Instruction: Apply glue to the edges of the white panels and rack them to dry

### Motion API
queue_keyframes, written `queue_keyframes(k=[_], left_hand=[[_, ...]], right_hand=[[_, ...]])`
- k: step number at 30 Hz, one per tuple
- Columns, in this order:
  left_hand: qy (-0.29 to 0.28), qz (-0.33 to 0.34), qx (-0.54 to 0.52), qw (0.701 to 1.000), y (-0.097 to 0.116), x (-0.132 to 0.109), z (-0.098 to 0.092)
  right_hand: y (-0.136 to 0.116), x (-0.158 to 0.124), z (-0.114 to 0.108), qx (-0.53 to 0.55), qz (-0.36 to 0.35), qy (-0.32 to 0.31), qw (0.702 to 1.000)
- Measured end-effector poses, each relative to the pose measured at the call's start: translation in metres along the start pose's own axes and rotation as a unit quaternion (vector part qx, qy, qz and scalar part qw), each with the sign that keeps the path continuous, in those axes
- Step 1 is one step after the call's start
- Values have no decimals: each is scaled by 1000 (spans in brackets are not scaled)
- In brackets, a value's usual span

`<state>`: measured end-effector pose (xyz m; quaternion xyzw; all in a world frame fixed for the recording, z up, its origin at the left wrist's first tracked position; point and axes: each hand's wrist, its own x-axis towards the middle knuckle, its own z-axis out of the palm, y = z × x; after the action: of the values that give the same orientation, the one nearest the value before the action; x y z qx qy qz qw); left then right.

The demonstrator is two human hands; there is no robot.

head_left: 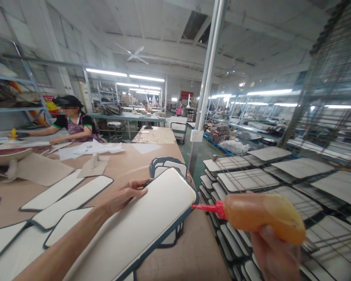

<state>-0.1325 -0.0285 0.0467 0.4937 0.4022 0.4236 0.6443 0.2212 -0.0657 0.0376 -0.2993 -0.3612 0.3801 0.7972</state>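
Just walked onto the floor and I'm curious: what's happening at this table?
The person wearing the camera holds a white panel with a dark border in the left hand, tilted up over the table. The right hand holds an orange squeeze bottle, its red nozzle at the panel's far corner. More such panels lie on the table and fill the wire racks on the right. A co-worker sits at the table's far left end.

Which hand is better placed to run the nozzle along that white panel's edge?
Right hand: it grips the orange squeeze bottle, red nozzle at the panel's edge. Left hand rests on the panel.
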Motion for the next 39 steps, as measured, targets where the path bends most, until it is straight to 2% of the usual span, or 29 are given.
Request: queue_keyframes(k=[6, 10, 17, 26, 31, 34, 39], left_hand=[[24, -4, -6, 1000, 0, 3, 14], [54, 0, -22, 998, 0, 3, 19], [77, 13, -44, 996, -6, 5, 18], [78, 13, -76, 994, -11, 5, 19], [103, 4, -73, 992, -14, 4, 16], [113, -2, -72, 991, -12, 3, 18], [91, -9, -77, 993, -6, 0, 25]], right_hand=[[1, 12, 14, 45, -56, 30, 997], [1, 17, 12, 43, -79, 35, 995], [7, 10, 7, 17, -51, 24, 998], [10, 4, 13, 9, -28, 23, 999], [9, 1, 18, 17, -24, 42, 999], [7, -1, 20, 24, -18, 33, 999], [5, -5, 22, 10, -7, 7, 1000]])
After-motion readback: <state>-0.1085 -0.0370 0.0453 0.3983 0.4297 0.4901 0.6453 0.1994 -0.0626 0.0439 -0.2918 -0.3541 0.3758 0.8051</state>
